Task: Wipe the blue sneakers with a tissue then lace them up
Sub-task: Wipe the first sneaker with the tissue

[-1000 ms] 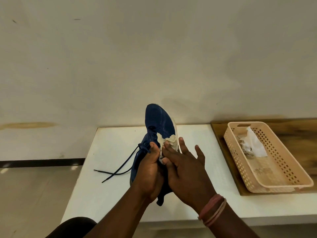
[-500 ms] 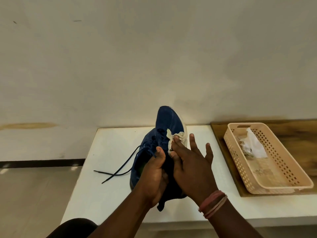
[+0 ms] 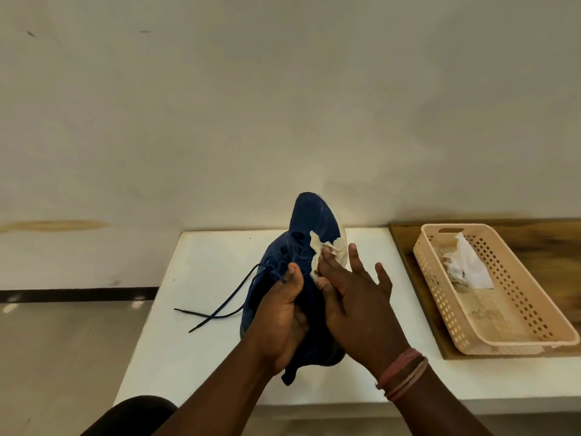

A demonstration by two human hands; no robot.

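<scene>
A blue sneaker [image 3: 309, 221] is held toe-up above the white table [image 3: 204, 269]. My left hand [image 3: 279, 322] grips its heel and collar from the left. My right hand [image 3: 355, 300] presses a crumpled, soiled tissue [image 3: 325, 250] against the sneaker's right side near the white sole edge, fingers spread. A dark lace [image 3: 220, 303] hangs loose from the eyelets and trails onto the table to the left. Only one sneaker is in view.
A beige perforated plastic basket [image 3: 518, 313] with a white tissue [image 3: 468, 265] inside stands on a wooden board [image 3: 553, 247] at the right. A plain wall rises behind the table. Floor lies to the left, below the table edge.
The sneaker has tilted a little to the right and risen. My right hand with the tissue has slid up along the shoe's side toward the toe.
</scene>
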